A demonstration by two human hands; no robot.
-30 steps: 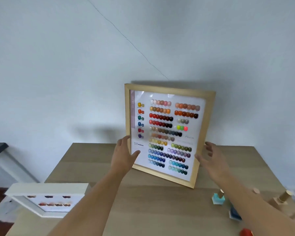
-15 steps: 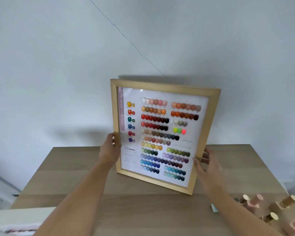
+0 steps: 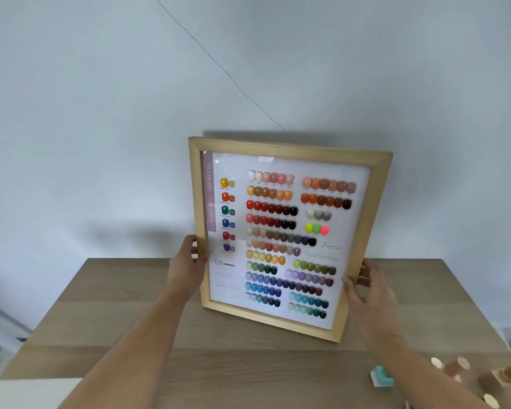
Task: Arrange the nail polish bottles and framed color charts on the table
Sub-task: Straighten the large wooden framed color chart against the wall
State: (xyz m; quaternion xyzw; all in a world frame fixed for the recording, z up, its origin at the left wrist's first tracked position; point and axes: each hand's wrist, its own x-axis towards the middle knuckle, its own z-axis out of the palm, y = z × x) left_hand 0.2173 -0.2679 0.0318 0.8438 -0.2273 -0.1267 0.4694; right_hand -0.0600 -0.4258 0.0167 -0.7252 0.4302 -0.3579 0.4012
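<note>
Wooden framed chart (image 3: 286, 231) | reads "128 colors" | left hand (image 3: 186, 268), right hand (image 3: 369, 293) grip sides

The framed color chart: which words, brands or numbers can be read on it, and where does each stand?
"mu ke ke": reads sideways on the mauve strip at the left edge of the framed color chart.
"128": lower left of the sheet.
Small word beside it, script lines, swatch captions: too small or blurred.
</note>
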